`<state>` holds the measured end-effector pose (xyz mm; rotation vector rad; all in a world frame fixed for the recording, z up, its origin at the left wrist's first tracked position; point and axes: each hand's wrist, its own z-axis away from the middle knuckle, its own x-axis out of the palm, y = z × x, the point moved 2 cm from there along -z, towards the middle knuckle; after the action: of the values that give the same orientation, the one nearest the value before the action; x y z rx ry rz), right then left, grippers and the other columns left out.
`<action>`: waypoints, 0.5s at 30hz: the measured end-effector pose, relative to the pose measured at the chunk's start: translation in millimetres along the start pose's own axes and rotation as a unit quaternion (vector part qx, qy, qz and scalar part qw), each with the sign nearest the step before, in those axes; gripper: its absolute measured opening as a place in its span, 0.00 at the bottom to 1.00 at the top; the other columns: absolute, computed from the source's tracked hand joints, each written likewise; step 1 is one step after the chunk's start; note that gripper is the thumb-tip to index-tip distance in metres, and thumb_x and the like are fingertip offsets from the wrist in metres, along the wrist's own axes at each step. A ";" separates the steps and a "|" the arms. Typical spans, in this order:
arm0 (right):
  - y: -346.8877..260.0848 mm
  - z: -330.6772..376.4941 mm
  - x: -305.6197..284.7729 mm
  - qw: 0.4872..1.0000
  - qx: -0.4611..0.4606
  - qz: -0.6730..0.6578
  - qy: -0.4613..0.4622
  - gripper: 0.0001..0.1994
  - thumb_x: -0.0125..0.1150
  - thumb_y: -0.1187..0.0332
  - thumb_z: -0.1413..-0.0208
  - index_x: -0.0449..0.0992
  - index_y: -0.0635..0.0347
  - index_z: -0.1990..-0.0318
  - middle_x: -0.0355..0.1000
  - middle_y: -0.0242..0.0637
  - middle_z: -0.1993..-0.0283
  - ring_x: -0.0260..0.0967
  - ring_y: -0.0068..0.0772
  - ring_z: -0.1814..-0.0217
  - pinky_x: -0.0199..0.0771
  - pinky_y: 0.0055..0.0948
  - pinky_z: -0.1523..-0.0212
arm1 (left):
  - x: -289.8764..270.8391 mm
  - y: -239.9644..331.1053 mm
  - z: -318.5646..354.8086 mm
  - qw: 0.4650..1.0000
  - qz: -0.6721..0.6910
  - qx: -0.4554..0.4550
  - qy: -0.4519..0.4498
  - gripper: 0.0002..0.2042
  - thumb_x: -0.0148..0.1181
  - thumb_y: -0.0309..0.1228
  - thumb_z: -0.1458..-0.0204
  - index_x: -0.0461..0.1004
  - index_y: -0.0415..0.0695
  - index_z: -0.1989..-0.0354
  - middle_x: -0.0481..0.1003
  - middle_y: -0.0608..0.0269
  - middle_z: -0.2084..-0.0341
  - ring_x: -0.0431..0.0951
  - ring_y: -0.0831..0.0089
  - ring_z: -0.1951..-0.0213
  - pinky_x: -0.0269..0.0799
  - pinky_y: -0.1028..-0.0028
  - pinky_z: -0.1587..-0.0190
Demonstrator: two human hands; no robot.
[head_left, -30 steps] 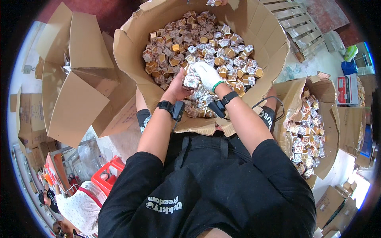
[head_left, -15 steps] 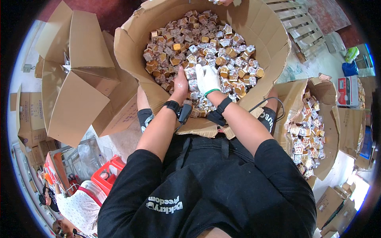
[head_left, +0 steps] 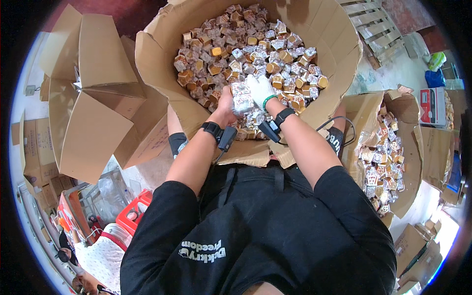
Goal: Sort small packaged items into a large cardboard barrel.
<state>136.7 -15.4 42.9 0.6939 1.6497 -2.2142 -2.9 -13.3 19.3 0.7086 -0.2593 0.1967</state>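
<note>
A wide round cardboard drum (head_left: pixel 162 64), its brown walls bent outward, is heaped with small brown and silver foil-wrapped cups (head_left: pixel 246 44). To the left stand empty brown cardboard boxes (head_left: pixel 93 98) with their flaps open; to the right a second opened carton (head_left: pixel 413 162) holds more of the same wrapped pieces (mostly silver here). A red plastic crate (head_left: pixel 135 214) sits low on the left, and a pale wooden pallet (head_left: pixel 378 24) lies beyond the drum. The near rim of the drum stands between the body and the heap, so both forearms reach over it. The bare left hand (head_left: pixel 227 103) and the white-gloved right hand (head_left: pixel 259 91) meet above the pile, fingers closed together around one silver foil-wrapped block (head_left: pixel 242 97), held just above the heap. Each wrist wears a black band.
</note>
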 end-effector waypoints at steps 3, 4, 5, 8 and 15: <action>35.3 -21.1 21.2 0.977 0.077 -0.200 -0.008 0.27 0.47 0.46 0.38 0.75 0.65 0.70 0.75 0.43 0.73 0.73 0.46 0.67 0.70 0.40 0.63 | 4.6 6.8 -5.4 0.994 0.063 0.048 -0.072 0.27 0.33 0.56 0.40 0.76 0.49 0.65 0.78 0.65 0.74 0.77 0.74 0.71 0.64 0.75 0.79; 40.8 -28.0 19.3 0.977 0.079 -0.200 -0.006 0.27 0.47 0.46 0.38 0.75 0.65 0.70 0.75 0.43 0.73 0.73 0.46 0.67 0.70 0.40 0.63 | -2.0 14.0 -3.7 0.974 0.094 -0.058 -0.197 0.27 0.35 0.57 0.40 0.75 0.49 0.60 0.79 0.67 0.71 0.76 0.74 0.73 0.63 0.76 0.81; 40.1 -33.4 16.6 0.970 0.117 -0.212 -0.001 0.26 0.48 0.45 0.39 0.77 0.64 0.65 0.76 0.46 0.68 0.73 0.48 0.62 0.70 0.40 0.57 | -4.9 21.4 3.2 0.927 0.124 -0.159 -0.315 0.27 0.38 0.58 0.40 0.74 0.50 0.54 0.79 0.69 0.67 0.76 0.75 0.74 0.63 0.78 0.83; 37.5 -36.4 5.2 0.953 0.191 -0.234 0.010 0.28 0.51 0.43 0.42 0.79 0.62 0.55 0.78 0.52 0.58 0.74 0.51 0.52 0.70 0.40 0.45 | 3.7 13.9 6.7 0.960 0.139 -0.152 -0.191 0.24 0.39 0.61 0.45 0.76 0.57 0.64 0.77 0.75 0.75 0.73 0.77 0.78 0.55 0.80 0.84; -36.3 9.5 -16.7 0.987 -0.045 -0.088 -0.124 0.44 0.65 0.48 0.50 0.54 0.64 0.32 0.63 0.53 0.36 0.61 0.46 0.34 0.62 0.35 0.36 | -20.3 15.8 -5.9 0.968 0.158 -0.169 -0.101 0.26 0.41 0.61 0.46 0.76 0.53 0.63 0.77 0.72 0.76 0.73 0.75 0.78 0.58 0.82 0.84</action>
<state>130.6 -14.4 83.4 0.2455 1.7252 -2.2201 -25.3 0.6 18.7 0.3435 -0.5875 0.3751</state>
